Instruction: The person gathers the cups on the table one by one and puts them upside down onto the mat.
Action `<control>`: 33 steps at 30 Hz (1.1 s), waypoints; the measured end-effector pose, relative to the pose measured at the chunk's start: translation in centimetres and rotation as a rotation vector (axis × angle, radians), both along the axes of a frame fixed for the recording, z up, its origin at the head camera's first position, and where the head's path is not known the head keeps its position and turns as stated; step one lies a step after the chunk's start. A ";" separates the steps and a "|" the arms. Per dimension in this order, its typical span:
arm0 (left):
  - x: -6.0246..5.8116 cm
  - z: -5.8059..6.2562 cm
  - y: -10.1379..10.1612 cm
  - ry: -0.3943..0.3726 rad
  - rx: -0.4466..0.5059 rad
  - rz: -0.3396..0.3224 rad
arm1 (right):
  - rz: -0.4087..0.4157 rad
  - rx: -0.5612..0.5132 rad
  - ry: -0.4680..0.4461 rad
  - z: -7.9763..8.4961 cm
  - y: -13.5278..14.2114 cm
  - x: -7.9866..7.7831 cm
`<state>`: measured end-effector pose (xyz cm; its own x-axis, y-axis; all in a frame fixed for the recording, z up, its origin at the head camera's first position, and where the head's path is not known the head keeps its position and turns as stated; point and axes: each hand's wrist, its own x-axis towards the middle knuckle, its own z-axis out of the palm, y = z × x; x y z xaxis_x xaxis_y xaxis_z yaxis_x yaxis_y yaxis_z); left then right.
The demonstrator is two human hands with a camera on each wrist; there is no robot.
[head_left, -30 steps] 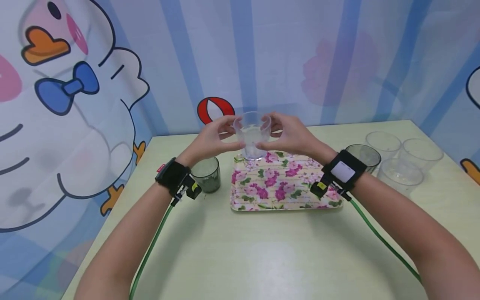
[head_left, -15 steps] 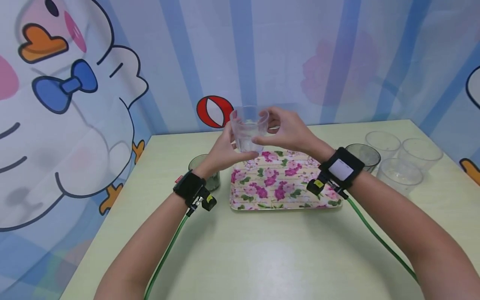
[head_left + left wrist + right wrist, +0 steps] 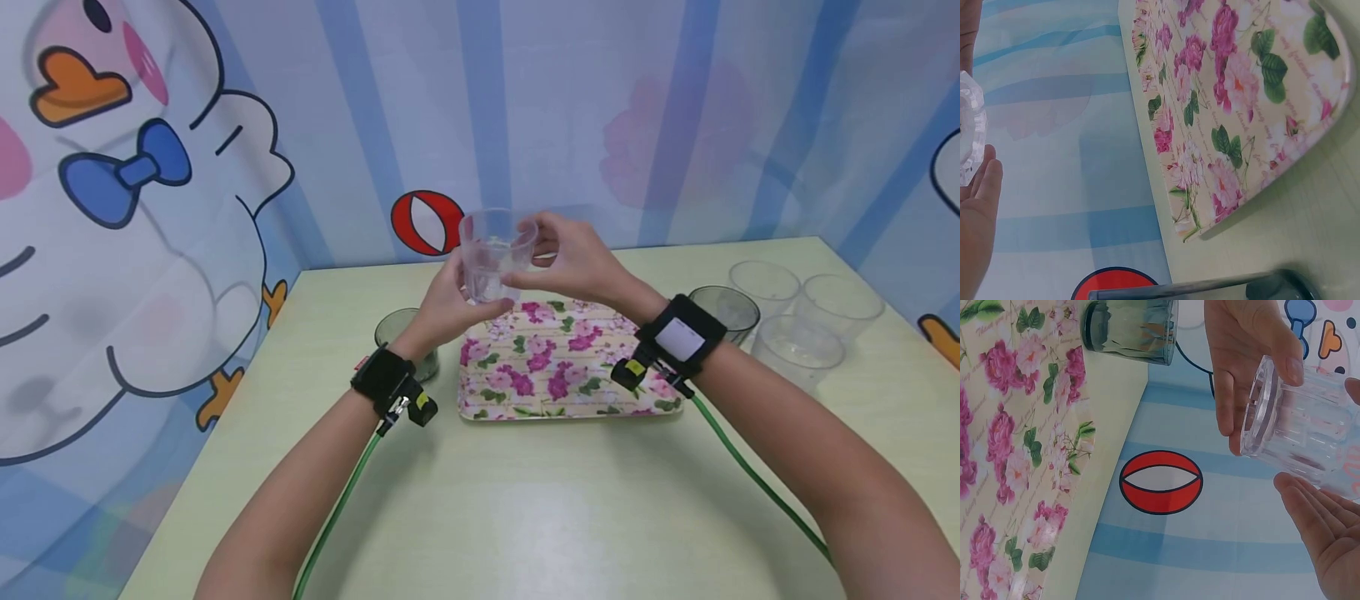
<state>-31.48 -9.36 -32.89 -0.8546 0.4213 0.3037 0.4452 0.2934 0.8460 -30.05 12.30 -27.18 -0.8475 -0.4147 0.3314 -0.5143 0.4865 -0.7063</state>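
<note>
Both hands hold a clear cup (image 3: 487, 262) upright above the back left of a floral tray (image 3: 558, 367). My left hand (image 3: 447, 310) grips it low, thumb at the front near the base, as the right wrist view also shows on the cup (image 3: 1304, 428). The right hand (image 3: 576, 262) holds its right side between thumb and fingers. At the left edge of the left wrist view, the thick faceted base of the cup (image 3: 972, 128) faces the camera. Partly hidden behind my left wrist, a smoky green tumbler (image 3: 1132, 331) stands left of the tray.
On the right of the table stand another dark tumbler (image 3: 726, 310), partly behind the right wrist, and several clear cups (image 3: 801, 346). A printed cloth backdrop (image 3: 555, 108) rises directly behind the table's back edge. Green cables (image 3: 757, 471) run along both forearms.
Over the second, my left hand has shifted right and lower, from the cup's upper side to near its base. The cup has risen slightly and moved a little left. The right hand keeps its hold.
</note>
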 end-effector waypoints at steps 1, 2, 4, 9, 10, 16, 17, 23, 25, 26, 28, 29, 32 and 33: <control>0.0 0.0 -0.1 0.004 0.000 0.008 | 0.002 -0.004 -0.001 0.0 0.0 0.0; 0.0 0.0 -0.1 0.006 0.002 0.014 | 0.004 -0.008 -0.002 0.0 0.0 0.1; 0.0 0.1 -0.2 0.008 0.004 0.023 | 0.004 -0.013 -0.004 0.0 0.0 0.1; 0.2 0.2 -0.3 0.010 0.016 0.031 | -0.006 -0.014 -0.008 0.0 0.0 0.1; 0.3 0.3 -0.4 0.008 0.019 0.032 | -0.007 -0.015 -0.009 0.0 0.0 0.1; 0.5 0.4 -0.5 0.004 0.046 0.032 | -0.016 -0.039 -0.024 -0.3 0.3 0.1; 0.5 0.5 -0.5 0.005 0.050 0.033 | -0.019 -0.045 -0.027 -0.4 0.3 0.1; 1.5 1.6 -0.3 0.002 0.089 0.026 | -0.025 -0.069 -0.050 -0.5 0.4 0.1; 2.1 2.3 -0.3 0.000 0.105 0.014 | -0.029 -0.070 -0.058 -0.6 0.5 0.1; 2.3 2.5 -0.2 0.001 0.112 0.007 | -0.031 -0.072 -0.063 -0.6 0.5 0.1; 2.7 2.9 -0.2 0.006 0.124 -0.006 | -0.030 -0.078 -0.073 -0.6 0.5 0.1; 2.7 2.9 -0.2 0.006 0.129 -0.009 | -0.029 -0.082 -0.078 -0.7 0.5 0.1; 2.0 2.2 -0.4 0.022 0.147 -0.020 | -0.025 -0.099 -0.091 -0.9 0.5 0.2; 1.7 1.9 -0.4 0.027 0.153 -0.020 | -0.024 -0.103 -0.095 -1.0 0.5 0.2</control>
